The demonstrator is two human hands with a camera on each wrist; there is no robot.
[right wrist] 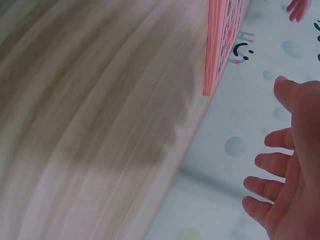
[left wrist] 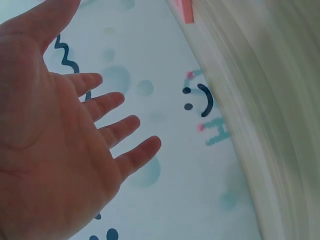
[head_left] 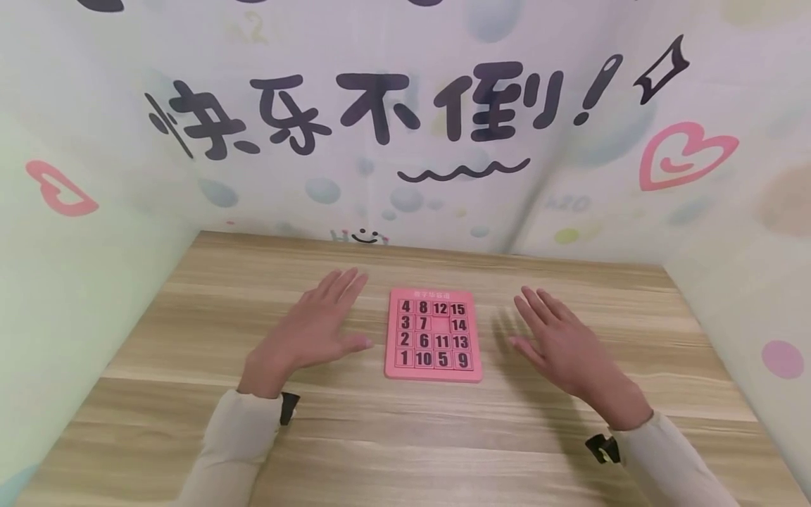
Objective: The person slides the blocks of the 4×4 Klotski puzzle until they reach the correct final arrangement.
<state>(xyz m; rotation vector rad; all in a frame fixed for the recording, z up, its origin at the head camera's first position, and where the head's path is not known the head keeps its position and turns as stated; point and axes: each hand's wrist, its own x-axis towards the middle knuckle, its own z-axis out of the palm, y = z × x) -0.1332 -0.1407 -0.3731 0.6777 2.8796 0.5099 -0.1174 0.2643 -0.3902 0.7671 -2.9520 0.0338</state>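
Observation:
A pink number sliding puzzle [head_left: 434, 375] lies flat on the wooden table, its tiles printed with black numbers. One tile space in it is bare, in the second row between the tiles marked 7 and 14. To its left my left hand [head_left: 307, 331] hovers with fingers extended and thumb spread, holding nothing. On the other side my right hand [head_left: 567, 352] is held above the table, fingers extended and apart from the puzzle. The left wrist view shows the left palm [left wrist: 60, 145] bare. In the right wrist view, the puzzle's side edge [right wrist: 212, 55] stands near the right hand [right wrist: 300, 170].
The wood-grain table [head_left: 393, 443] reaches back to a white printed backdrop [head_left: 355, 176] with black lettering, bubbles and hearts. Similar printed panels close off the left and right sides. Dark wrist straps [head_left: 288, 408] show at both cuffs.

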